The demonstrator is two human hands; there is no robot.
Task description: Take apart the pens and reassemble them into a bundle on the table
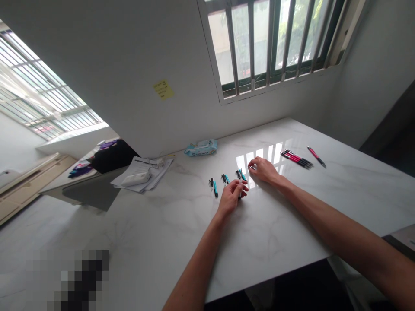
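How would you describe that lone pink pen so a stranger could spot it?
Start at the white marble table below the barred window. Toward its right lies a group of pink pens. The lone pink pen sits just right of them, apart and angled differently.

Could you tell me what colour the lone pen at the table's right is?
The lone pen is pink and black, as the head view shows.

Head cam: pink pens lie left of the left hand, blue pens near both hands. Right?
No: the pink pens lie to the right of the right hand, not left of the left hand, as the head view shows. The blue pens near both hands stand as you said.
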